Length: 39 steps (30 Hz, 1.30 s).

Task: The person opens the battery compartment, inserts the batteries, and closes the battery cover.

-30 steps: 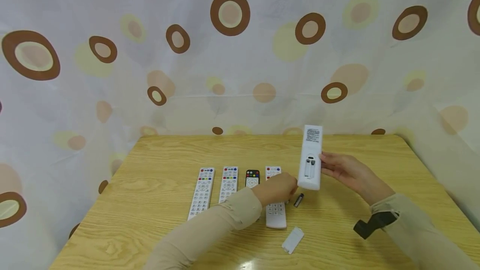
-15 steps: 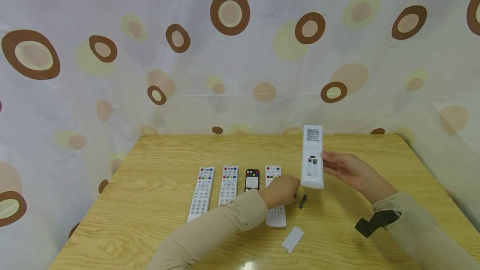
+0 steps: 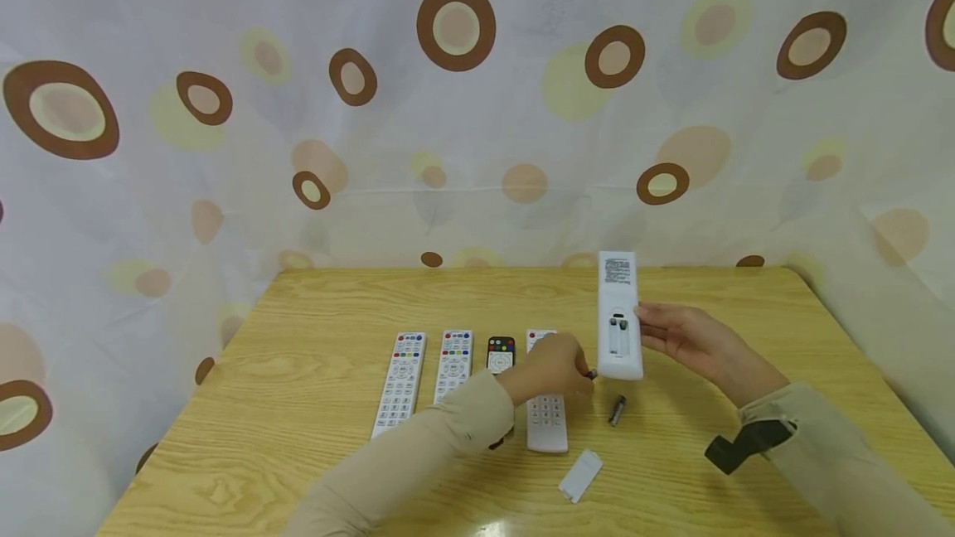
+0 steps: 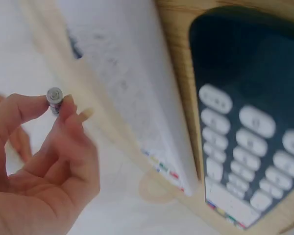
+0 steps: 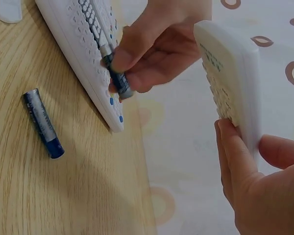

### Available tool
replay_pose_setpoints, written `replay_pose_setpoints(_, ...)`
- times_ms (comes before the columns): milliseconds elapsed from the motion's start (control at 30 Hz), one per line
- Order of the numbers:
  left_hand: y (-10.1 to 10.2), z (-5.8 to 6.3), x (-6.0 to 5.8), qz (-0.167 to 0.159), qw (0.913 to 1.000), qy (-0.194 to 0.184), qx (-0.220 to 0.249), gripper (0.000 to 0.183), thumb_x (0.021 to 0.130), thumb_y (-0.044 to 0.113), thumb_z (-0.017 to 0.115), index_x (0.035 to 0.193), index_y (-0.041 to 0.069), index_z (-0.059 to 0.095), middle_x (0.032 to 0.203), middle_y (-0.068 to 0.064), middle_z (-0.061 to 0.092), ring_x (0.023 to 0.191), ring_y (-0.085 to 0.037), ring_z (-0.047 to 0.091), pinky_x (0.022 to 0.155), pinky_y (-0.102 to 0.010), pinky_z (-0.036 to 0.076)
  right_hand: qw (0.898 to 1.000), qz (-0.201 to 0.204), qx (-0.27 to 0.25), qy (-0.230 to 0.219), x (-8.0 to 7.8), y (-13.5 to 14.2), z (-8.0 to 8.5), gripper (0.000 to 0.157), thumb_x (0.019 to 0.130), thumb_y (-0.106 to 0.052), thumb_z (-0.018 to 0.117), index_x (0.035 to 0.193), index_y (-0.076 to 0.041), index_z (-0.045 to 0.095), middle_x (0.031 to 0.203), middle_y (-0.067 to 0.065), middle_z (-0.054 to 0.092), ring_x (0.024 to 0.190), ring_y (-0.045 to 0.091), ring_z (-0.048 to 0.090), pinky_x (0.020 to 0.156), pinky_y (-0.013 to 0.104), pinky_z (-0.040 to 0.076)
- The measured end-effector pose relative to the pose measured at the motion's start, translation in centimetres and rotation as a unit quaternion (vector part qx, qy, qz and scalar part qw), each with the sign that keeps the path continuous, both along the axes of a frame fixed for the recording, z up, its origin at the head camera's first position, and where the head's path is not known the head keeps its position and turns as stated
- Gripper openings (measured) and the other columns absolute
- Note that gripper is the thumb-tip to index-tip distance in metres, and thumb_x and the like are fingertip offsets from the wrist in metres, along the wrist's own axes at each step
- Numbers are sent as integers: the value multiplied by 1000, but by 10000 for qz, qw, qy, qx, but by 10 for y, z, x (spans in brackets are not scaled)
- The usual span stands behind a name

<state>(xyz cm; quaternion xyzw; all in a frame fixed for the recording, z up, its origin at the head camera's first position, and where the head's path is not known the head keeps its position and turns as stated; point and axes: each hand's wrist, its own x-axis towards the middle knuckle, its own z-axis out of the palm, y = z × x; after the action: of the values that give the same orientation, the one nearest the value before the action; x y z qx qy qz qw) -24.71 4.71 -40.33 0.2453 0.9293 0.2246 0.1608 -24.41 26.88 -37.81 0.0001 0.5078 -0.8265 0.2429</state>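
In the head view my right hand (image 3: 694,342) holds a white remote control (image 3: 618,288) raised above the table, its labelled back towards me. The battery compartment (image 3: 618,338) is uncovered, with metal springs at its upper end and no battery inside. My left hand (image 3: 550,367) pinches a small battery (image 4: 54,98) between thumb and fingertips, just left of that remote's lower end. The right wrist view shows this battery's blue and silver casing. A second battery (image 5: 43,123) lies on the table below the raised remote. Closer to me lies the loose white battery cover (image 3: 580,476).
On the wooden table (image 3: 298,446), a white remote (image 3: 548,433) lies partly under my left hand. Left of it are a black remote (image 3: 501,346), mostly hidden by my sleeve, and two white remotes, one (image 3: 453,363) beside the other (image 3: 400,384). A patterned curtain hangs behind.
My left hand has lifted slightly from the table with a battery in its fingertips. The other battery has shifted a little right and towards me. My right hand keeps the remote nearly still.
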Motion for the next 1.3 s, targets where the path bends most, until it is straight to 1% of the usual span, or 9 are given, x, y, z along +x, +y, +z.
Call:
replay_pose_setpoints(133, -17, 9, 0, 149, 9961, -632, 600, 9, 85, 14, 73, 86, 5, 75, 78, 0, 68, 60, -7, 58, 55, -19, 49, 10000, 24, 14, 30, 1, -1, 1, 22, 99, -3, 51, 119, 0, 44, 105, 7, 65, 97, 18, 65, 87, 30, 53)
replay_pose_setpoints(233, -31, 15, -1, 304, 9864, -1162, 1121, 12, 89, 11, 69, 94, 1, 74, 81, -4, 70, 60, -10, 63, 59, -24, 55, 10000, 15, 20, 4, 2, -2, 2, 29, 99, -3, 49, 126, 2, 38, 105, 7, 65, 98, 18, 64, 87, 31, 53)
replay_pose_setpoints(300, -42, 21, -2, 354, 9801, -1320, 1443, 14, 91, 10, 67, 98, 0, 73, 86, -7, 70, 63, -12, 65, 65, -28, 56, 10000, 22, 39, -10, 2, -3, 2, 38, 100, -3, 48, 134, 5, 32, 105, 7, 65, 98, 18, 64, 88, 30, 53)
replay_pose_setpoints(433, -63, 35, -4, 341, 9676, -1409, 2068, 15, 92, 9, 65, 102, 0, 71, 94, -14, 69, 74, -18, 67, 74, -33, 57, 9998, 57, 185, 10, 4, -8, 3, 65, 100, -4, 49, 146, 11, 6, 105, 5, 64, 98, 16, 63, 88, 30, 52)
replay_pose_setpoints(600, -80, 51, -5, 328, 9557, -1232, 2653, 12, 92, 10, 65, 102, 3, 68, 92, -9, 67, 83, -20, 65, 74, -27, 54, 9989, 1, 466, 16, 5, -13, 5, 73, 99, -6, 52, 147, 13, 0, 104, 3, 63, 97, 14, 63, 89, 29, 52)
replay_pose_setpoints(733, -81, 60, -1, 272, 9511, -1007, 2906, 13, 92, 10, 65, 104, 4, 69, 97, -3, 67, 87, -14, 64, 79, -30, 54, 9988, 4, 496, 31, 5, -17, 5, 69, 98, -6, 53, 147, 11, 8, 105, 2, 63, 98, 14, 63, 89, 30, 52)
replay_pose_setpoints(1000, -59, 62, -2, 143, 9467, -409, 3193, 16, 93, 10, 63, 107, 9, 72, 107, 0, 68, 95, -11, 65, 80, -22, 52, 9974, 176, 653, 241, 2, -27, 3, 70, 100, -6, 50, 147, 13, 3, 109, 2, 59, 100, 13, 61, 92, 30, 51)
replay_pose_setpoints(1167, -45, 60, -6, 43, 9457, 178, 3245, 8, 91, 7, 66, 98, 5, 67, 95, -2, 68, 85, -8, 64, 75, -19, 52, 9967, 234, 723, 293, 3, -31, 5, 69, 100, -7, 50, 147, 14, 4, 113, 3, 56, 101, 12, 61, 93, 29, 50)
replay_pose_setpoints(1300, -39, 61, -7, -84, 9490, 441, 3120, 4, 89, 5, 68, 92, 3, 67, 91, -5, 67, 82, -8, 64, 74, -18, 52, 9962, 232, 788, 293, 3, -32, 7, 69, 100, -8, 51, 147, 14, 6, 112, 2, 57, 101, 12, 62, 93, 30, 50)
